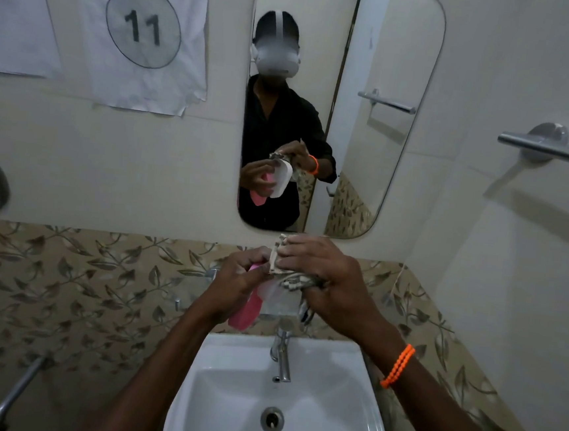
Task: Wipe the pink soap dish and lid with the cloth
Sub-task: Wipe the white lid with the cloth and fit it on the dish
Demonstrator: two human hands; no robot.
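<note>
My left hand (240, 276) grips the pink soap dish (245, 310) above the white sink, the dish hanging down past my palm. A paler, translucent part (268, 289), probably the lid, shows between my two hands. My right hand (319, 273) holds the patterned cloth (292, 281) bunched in its fingers and presses it against the top of the dish. The mirror reflection shows a white piece and a pink piece together in the left hand, with the cloth on their top edge.
A white sink (228, 365) with a chrome tap (281, 356) lies directly below my hands. The mirror (381, 120) hangs on the wall ahead. A steel towel bar (553, 149) juts out at right, a metal pipe (16, 391) at lower left.
</note>
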